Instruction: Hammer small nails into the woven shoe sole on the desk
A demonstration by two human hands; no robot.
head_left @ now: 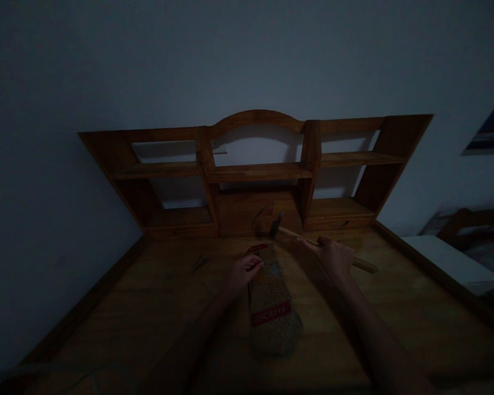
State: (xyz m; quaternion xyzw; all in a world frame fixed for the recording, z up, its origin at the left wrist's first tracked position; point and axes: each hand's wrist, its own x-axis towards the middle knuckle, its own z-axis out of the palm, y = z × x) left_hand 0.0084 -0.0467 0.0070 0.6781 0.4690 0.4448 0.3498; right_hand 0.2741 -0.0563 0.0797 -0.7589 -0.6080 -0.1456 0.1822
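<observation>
My right hand [336, 257] grips a hammer [298, 235] by its wooden handle, with the dark metal head raised toward the middle of the desk. On the desktop lies a long, folded, tan piece that looks like patterned cloth [271, 293], with dark specks and red bands. My left hand [246, 270] rests at the left edge of its far part, thumb and fingertips pinched together. Whatever is between them is too small and dark to make out. A greyish patch [275, 269] shows on the cloth just right of those fingertips.
Behind the cloth, a wooden shelf unit [260, 173] stands along the back of the wooden desktop [156, 302]. Small thin pieces [199, 263] lie left of my left hand. Raised wooden edges border the desk. Beyond its right edge is a white surface [453, 258].
</observation>
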